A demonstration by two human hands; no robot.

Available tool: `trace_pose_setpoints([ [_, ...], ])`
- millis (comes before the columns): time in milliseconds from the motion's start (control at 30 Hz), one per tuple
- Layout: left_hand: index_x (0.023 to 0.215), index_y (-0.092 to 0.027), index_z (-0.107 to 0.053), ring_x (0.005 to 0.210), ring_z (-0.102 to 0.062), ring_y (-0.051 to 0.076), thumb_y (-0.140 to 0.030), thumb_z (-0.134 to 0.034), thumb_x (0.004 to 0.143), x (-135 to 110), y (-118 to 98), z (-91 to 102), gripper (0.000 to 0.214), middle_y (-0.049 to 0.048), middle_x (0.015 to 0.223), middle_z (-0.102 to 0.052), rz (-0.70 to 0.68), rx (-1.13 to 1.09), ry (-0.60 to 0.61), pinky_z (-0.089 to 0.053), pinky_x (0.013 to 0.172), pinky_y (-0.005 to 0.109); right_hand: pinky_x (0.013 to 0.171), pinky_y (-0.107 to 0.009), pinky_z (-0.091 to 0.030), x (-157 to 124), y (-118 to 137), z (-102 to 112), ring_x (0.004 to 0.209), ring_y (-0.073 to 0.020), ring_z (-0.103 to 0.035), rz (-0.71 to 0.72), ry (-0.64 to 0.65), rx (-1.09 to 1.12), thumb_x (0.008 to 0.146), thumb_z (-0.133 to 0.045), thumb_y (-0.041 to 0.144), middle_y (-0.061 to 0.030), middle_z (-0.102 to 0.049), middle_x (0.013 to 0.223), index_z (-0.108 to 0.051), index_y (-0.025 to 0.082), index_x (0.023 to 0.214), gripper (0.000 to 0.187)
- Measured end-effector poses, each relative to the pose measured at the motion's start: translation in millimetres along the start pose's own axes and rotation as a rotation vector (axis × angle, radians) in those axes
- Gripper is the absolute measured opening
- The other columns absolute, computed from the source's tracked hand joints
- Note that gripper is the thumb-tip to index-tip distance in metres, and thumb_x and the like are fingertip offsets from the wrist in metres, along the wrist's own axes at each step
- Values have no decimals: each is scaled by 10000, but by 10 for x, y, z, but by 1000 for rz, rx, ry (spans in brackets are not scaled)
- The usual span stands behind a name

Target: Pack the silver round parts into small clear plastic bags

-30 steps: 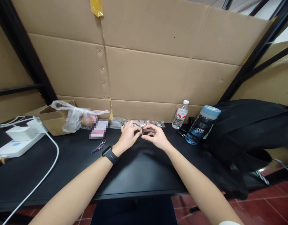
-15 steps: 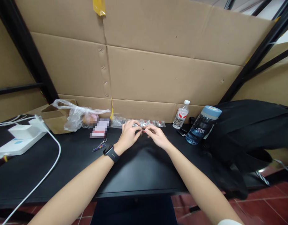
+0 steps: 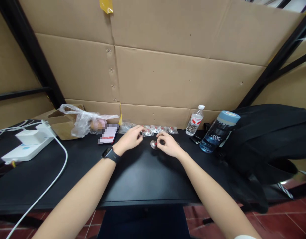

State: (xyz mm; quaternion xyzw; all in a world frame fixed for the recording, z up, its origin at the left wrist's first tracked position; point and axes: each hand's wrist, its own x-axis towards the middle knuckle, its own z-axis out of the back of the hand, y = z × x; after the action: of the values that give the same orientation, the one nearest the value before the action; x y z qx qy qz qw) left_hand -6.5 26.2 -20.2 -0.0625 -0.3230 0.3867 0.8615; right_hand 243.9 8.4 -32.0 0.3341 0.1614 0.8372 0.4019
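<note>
My hands have parted, and the silvery piece is in my right

Half a second ago my fingertips met over a small thing between my hands; now there is a clear gap of bare worktop (image 3: 143, 179) between them. My right hand (image 3: 169, 146) has the round silvery piece (image 3: 153, 144) with its red part, thumb and forefinger clamped on it near the red. It sits at the left side of that hand, its round face now plain to see, where earlier my fingers mostly hid it.

My left hand (image 3: 130, 139) has moved off to the left and sits by the row of clear packets (image 3: 163, 129) along the far edge. Its fingers are curved, the thumb apart from the forefinger; I cannot tell whether a fingertip touches the plastic. With the hands separated, more of the red and silvery contents between them shows.

My watch (image 3: 108, 153) has shifted left too, and now covers the place where a keyring showed before. The phone (image 3: 110, 133) lies just beyond it, near the knotted plastic bag (image 3: 82, 122). At the far right, the small water bottle (image 3: 194, 121) and the blue-lidded bottle (image 3: 217, 132) stand as before, beside the black backpack (image 3: 265, 139).
</note>
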Motion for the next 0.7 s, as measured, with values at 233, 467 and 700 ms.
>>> trace_pose_setpoints([
  [233, 910, -228, -753, 865, -685, 211, -115, -572, 732, -76, 416, 169, 278, 42, 943, -756, 76, 121, 246, -498, 827, 297, 897, -330, -468, -23, -44, 105, 999, -217, -622, -42, 109, -135, 773, -682, 187, -61, -648, 1086, -656, 189, 685, 92],
  [467, 778, -247, -761, 761, -674, 199, -253, -631, 794, -93, 397, 77, 132, 40, 806, -746, 109, 175, 365, -472, 729, 279, 829, -288, -480, -44, -156, 276, 864, -185, -651, -65, 263, -163, 808, -666, 197, -48, -695, 941, -718, 193, 859, 73],
  [700, 811, -249, -755, 767, -655, 191, -286, -758, 706, -81, 370, 125, 112, 20, 843, -726, 79, 111, 393, -461, 718, 269, 989, -334, -467, -137, -558, 605, 1133, -286, -638, -286, 341, -406, 672, -775, 160, -135, -676, 1240, -695, 163, 1199, 533],
])
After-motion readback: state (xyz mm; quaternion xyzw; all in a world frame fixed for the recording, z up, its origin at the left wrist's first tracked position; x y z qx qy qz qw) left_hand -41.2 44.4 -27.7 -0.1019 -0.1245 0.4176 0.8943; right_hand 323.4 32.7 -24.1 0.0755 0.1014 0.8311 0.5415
